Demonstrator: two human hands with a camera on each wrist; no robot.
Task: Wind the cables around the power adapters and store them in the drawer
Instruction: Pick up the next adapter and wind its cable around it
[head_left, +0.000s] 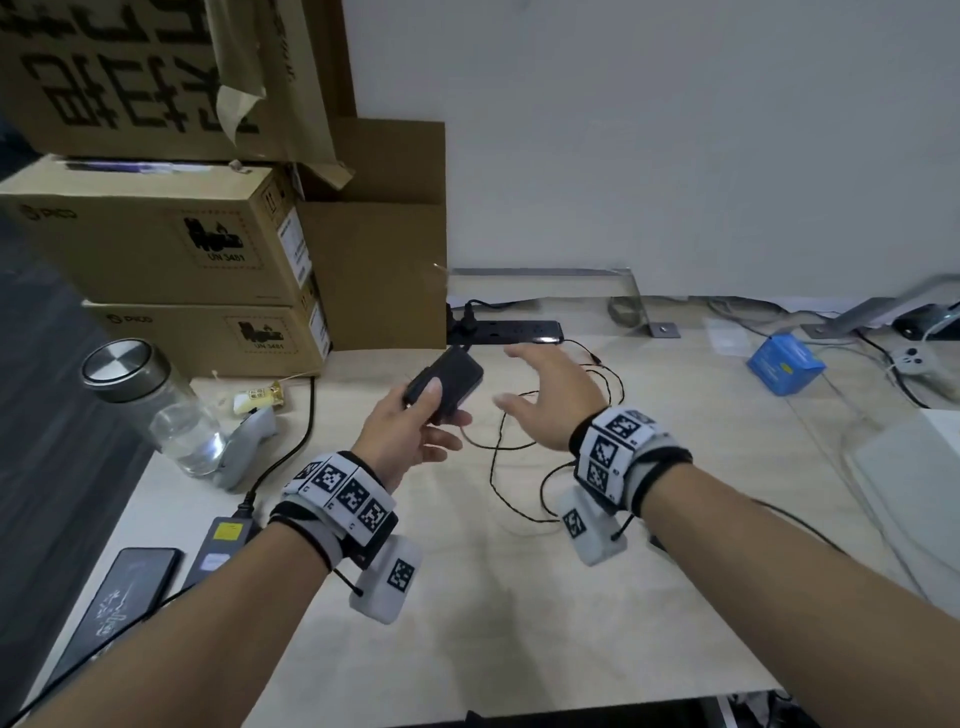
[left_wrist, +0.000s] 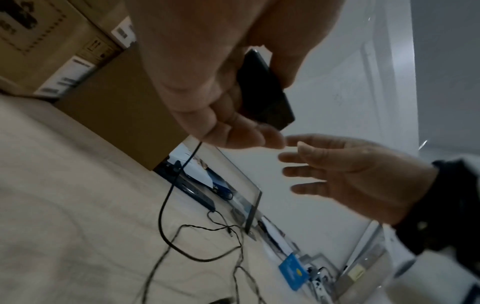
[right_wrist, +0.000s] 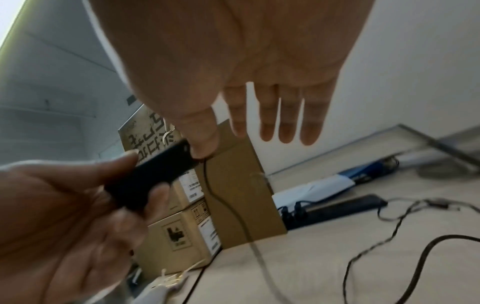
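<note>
My left hand grips a black power adapter above the desk, thumb on top and fingers underneath; the adapter shows in the left wrist view, and it appears again in the right wrist view. Its thin black cable hangs down and lies in loose loops on the desk. My right hand hovers just right of the adapter with fingers spread and straight, holding nothing. A second adapter with a yellow label lies at the desk's left edge, its cable running up.
Stacked cardboard boxes fill the back left. A black power strip lies against the wall. A glass bottle, a phone, a blue box and a white game controller also sit on the desk.
</note>
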